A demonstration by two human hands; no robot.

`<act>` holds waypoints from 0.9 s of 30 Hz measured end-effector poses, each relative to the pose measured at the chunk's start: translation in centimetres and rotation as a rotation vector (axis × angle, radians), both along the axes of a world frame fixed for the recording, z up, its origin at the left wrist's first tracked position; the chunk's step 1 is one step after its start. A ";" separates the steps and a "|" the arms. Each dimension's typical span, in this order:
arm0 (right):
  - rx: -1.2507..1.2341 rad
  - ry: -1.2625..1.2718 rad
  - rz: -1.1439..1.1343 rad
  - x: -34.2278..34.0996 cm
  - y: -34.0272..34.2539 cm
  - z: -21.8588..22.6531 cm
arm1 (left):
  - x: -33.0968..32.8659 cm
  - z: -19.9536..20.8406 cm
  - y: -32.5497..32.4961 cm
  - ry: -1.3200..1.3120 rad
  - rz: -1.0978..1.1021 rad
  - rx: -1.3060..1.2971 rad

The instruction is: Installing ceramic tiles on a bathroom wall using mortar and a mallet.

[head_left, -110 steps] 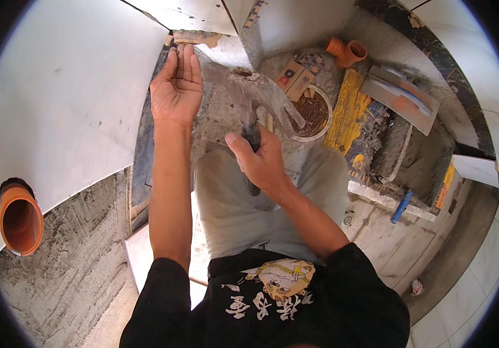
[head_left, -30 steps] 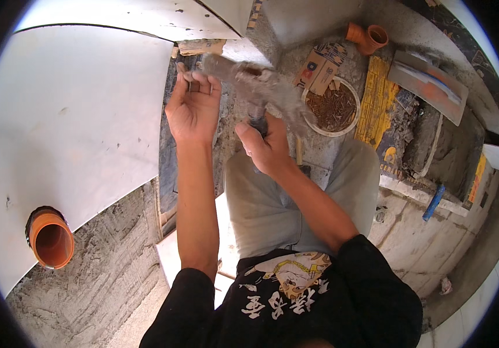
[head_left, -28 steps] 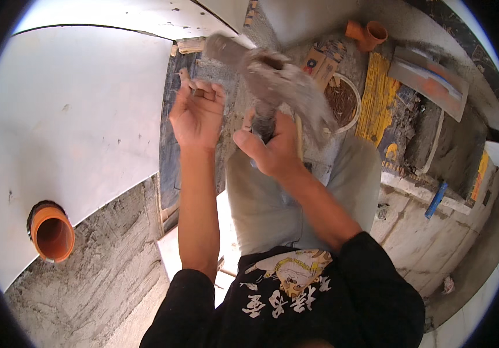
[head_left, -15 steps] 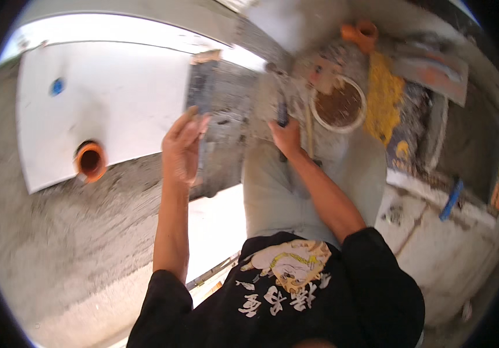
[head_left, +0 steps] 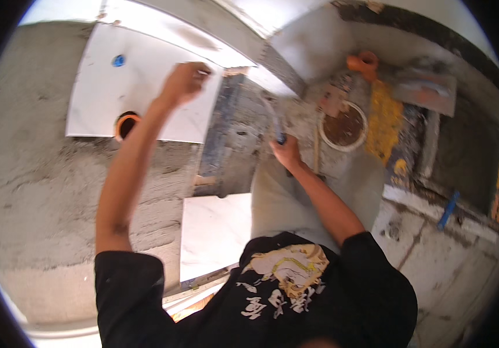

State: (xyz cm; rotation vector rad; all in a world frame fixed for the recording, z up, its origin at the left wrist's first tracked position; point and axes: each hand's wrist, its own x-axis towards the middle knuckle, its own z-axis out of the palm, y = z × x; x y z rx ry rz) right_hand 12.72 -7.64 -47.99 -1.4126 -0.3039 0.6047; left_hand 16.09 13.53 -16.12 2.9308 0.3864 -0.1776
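My left hand (head_left: 186, 82) is raised over the large white tile (head_left: 162, 93), near its right edge. Its fingers are curled together, and anything inside them is hidden. A blue round piece (head_left: 119, 60) sits on the tile, and an orange pipe end (head_left: 126, 125) shows at the tile's lower edge, partly behind my left forearm. In front of my knees, my right hand (head_left: 287, 153) is closed round a dark-handled tool (head_left: 276, 119) with a narrow grey shaft pointing away from me; blur hides the shape of its tip.
A white bucket (head_left: 343, 146) of brown material stands right of centre. Beyond it are an orange pipe fitting (head_left: 366, 64), a yellow-stained bag (head_left: 384, 119) and a flat trowel (head_left: 426, 91). Another white tile (head_left: 214, 235) lies by my left leg. A blue strip (head_left: 449, 210) lies at right.
My left hand has moved up and over the tile, its fingers now more curled. The view has shifted, so the tile appears farther right. My right hand still grips the tool.
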 end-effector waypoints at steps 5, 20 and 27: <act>0.020 -0.030 -0.065 0.0 0.7 -0.7 | 1.9 1.6 0.1 -0.046 0.068 0.094; -0.044 0.166 0.008 1.2 0.4 -1.5 | 4.4 -7.2 1.6 0.305 -0.187 0.403; -0.082 0.163 -0.011 1.4 0.4 -1.3 | 4.4 -7.9 2.8 0.197 -0.372 0.484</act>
